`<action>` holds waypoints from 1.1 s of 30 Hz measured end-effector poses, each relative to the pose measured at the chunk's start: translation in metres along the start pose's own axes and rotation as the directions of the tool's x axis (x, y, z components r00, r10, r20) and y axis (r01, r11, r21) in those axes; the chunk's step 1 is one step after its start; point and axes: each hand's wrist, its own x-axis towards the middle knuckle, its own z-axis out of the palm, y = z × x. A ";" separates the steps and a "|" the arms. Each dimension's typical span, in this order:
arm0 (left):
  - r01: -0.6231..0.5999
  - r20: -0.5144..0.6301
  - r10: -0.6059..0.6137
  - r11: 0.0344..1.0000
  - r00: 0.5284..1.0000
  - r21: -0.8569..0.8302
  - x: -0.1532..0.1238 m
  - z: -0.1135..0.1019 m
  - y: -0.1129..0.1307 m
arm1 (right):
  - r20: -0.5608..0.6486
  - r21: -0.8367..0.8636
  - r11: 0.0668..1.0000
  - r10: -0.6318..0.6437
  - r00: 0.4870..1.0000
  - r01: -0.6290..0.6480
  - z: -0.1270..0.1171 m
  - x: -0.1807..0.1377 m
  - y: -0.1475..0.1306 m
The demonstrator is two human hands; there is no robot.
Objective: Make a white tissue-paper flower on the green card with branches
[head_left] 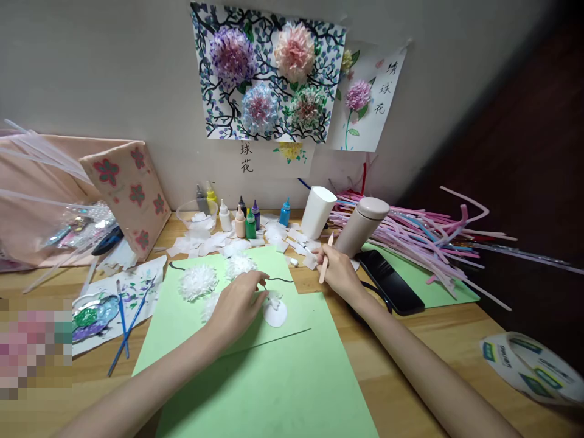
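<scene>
My left hand (238, 304) is closed in a pinch above the green paper (274, 377), its fingertips at the edge of a small white paper disc (275, 315). A small crumpled white scrap (274, 298) sits on the disc's upper part. Whatever is between those fingertips is too small to make out. My right hand (340, 275) grips a flat wooden craft stick (325, 267), and its fingertips touch the loose white paper strips (311, 260) by the white cup. Fluffy white paper flowers (197, 282) lie on the green paper, one partly hidden behind my left hand.
Small paint bottles (250, 225) stand along the wall. A white cup (318, 213), a thermos (363, 228) and a black phone (390, 283) are at right, before pink pipe cleaners (410, 234). Brushes (123, 322) and a palette (93, 315) lie left; a tape roll (531, 368) lies right.
</scene>
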 end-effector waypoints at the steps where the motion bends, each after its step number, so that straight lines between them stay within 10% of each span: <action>1: 0.001 0.003 -0.001 1.000 1.000 0.003 0.000 0.000 0.000 | 0.006 -0.002 1.000 -0.003 1.000 0.003 -0.001 0.000 -0.001; 18: -0.003 -0.008 0.003 1.000 1.000 -0.022 -0.002 -0.001 0.004 | -0.112 0.225 0.972 0.099 0.989 -0.072 -0.024 0.001 -0.026; 26: -0.116 -0.040 0.111 0.981 0.993 -0.157 -0.005 -0.006 0.019 | 0.250 0.585 0.788 0.050 0.967 -0.192 0.001 -0.019 -0.060; 33: -0.067 -0.010 0.067 0.977 0.998 -0.204 -0.003 -0.003 0.016 | 0.317 0.450 0.888 -0.055 0.947 -0.099 0.005 -0.032 -0.072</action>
